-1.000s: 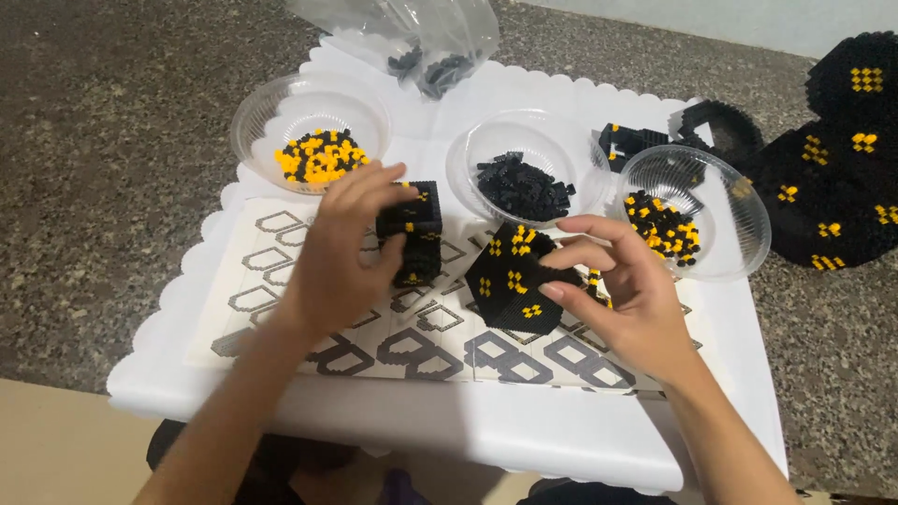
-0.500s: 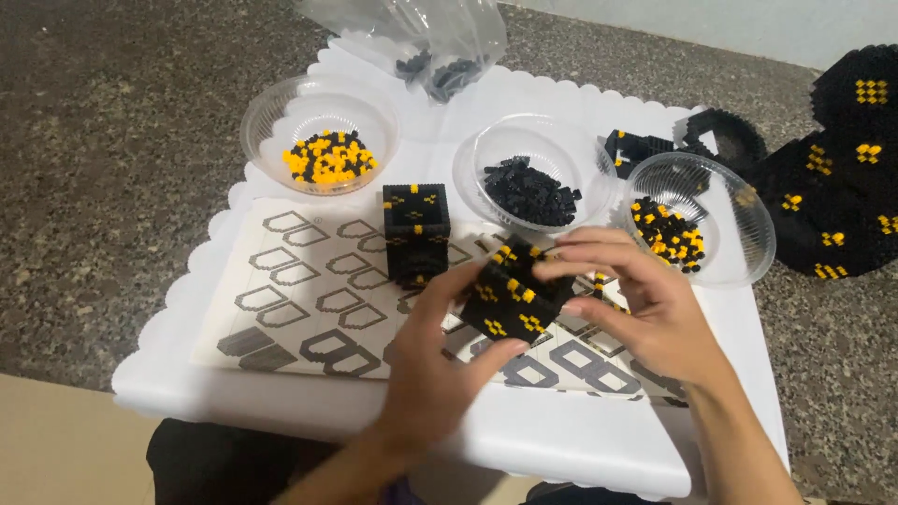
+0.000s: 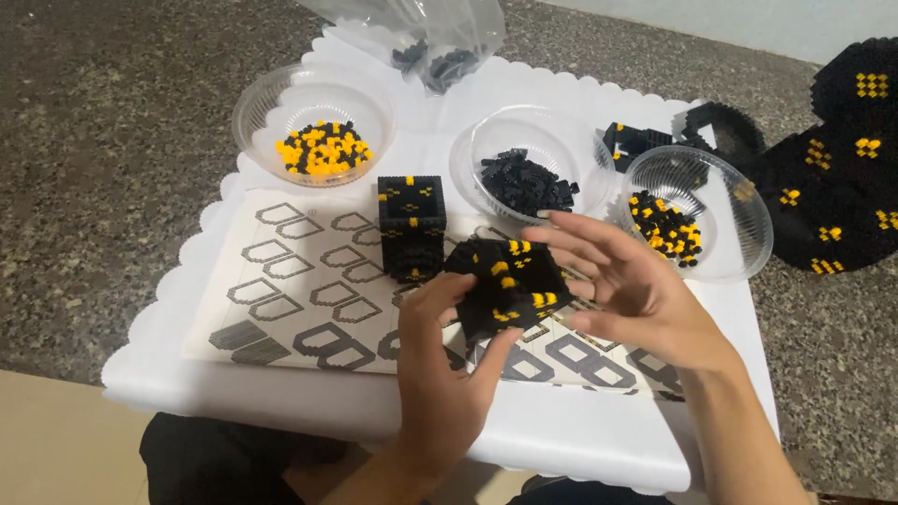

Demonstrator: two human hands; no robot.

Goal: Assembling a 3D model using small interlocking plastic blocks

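Note:
A black block piece with yellow studs [image 3: 510,283] is lifted just above the printed instruction sheet [image 3: 290,290]. My left hand [image 3: 444,369] grips it from below and from its left side. My right hand [image 3: 636,290] is beside it on the right, fingers spread, the fingertips touching its upper right edge. A second black and yellow block stack [image 3: 412,227] stands upright on the sheet, just left of the held piece and apart from both hands.
On the white scalloped table [image 3: 580,435] stand a clear bowl of yellow and black bricks [image 3: 313,122], a bowl of black bricks [image 3: 528,168] and a tilted bowl of mixed bricks [image 3: 697,210]. A plastic bag [image 3: 430,37] lies behind. A large black block model [image 3: 842,168] sits at the right.
My left hand let go of the upright block stack and came over to the black and yellow piece, now holding it from below. My right hand has spread its fingers beside it.

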